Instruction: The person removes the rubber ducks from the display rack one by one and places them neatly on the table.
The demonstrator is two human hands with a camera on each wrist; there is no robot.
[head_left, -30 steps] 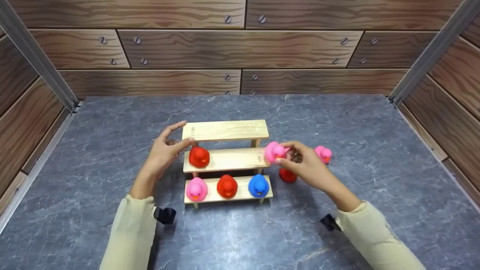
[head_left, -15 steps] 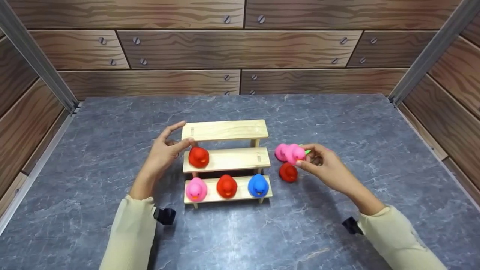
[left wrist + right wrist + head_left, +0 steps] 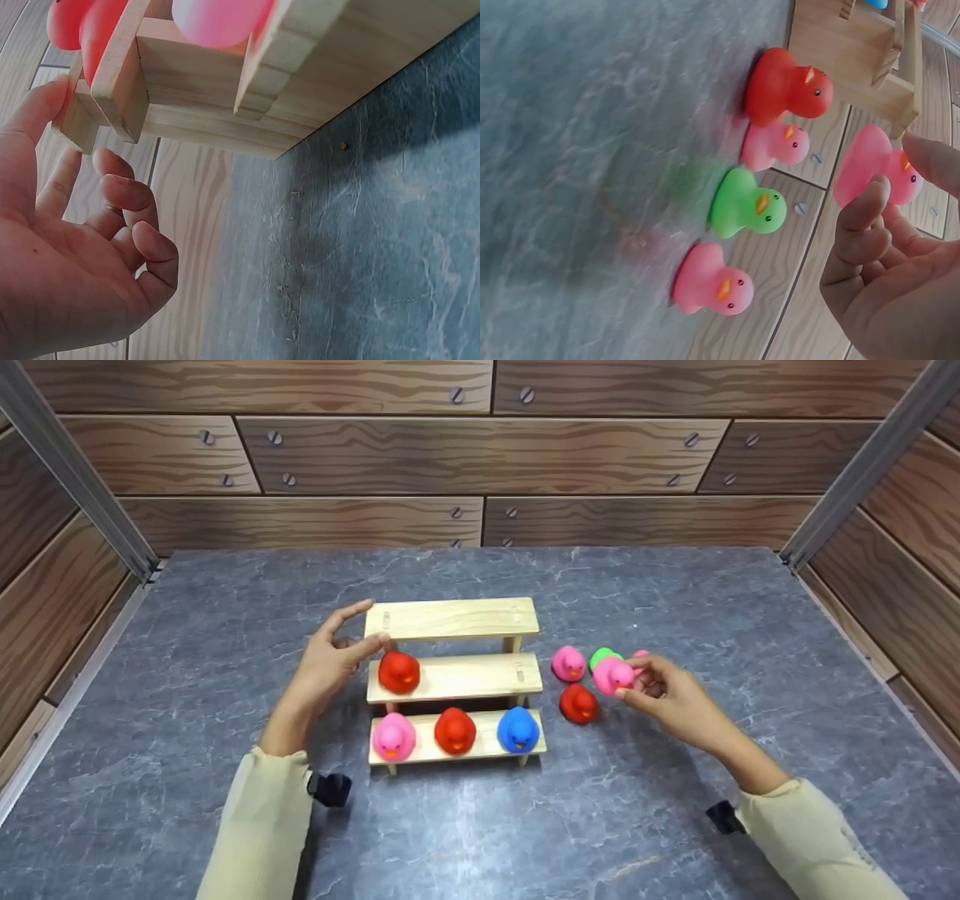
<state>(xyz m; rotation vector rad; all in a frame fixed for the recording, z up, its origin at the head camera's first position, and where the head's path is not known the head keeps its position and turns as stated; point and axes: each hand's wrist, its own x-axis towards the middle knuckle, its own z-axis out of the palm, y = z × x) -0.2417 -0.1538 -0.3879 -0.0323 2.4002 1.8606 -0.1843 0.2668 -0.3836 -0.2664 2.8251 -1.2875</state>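
Left hand [image 3: 326, 671]: thumb and forefinger pinch the left end of the top tier of a wooden stand [image 3: 457, 619]; remaining fingers loosely curled. Right hand [image 3: 671, 697]: thumb and fingertips grip a held pink duck [image 3: 611, 676], raised above the table [image 3: 450, 840], apart from the stand. Both forearms in pale sleeves [image 3: 259, 825], a black mount [image 3: 330, 790] at each wrist.

Stand, between the hands, three tiers. Middle tier: one red duck [image 3: 399, 673], just beside the left thumb. Bottom tier, nearer the person than the left hand, from left to right: pink duck [image 3: 394, 737], second red duck [image 3: 454, 731], blue duck [image 3: 518, 730].

Table, about the right hand: third red duck [image 3: 578, 703] and upright pink duck [image 3: 568, 664], both to its left; green duck [image 3: 746, 202] and far pink duck [image 3: 711, 279] beyond its fingertips, partly covered in the head view by the held duck and fingers.

Table surface: grey, marble-veined. Beyond both hands: wood-plank-patterned back wall [image 3: 480, 457] with screw heads; metal posts [image 3: 75, 465] at the corners.
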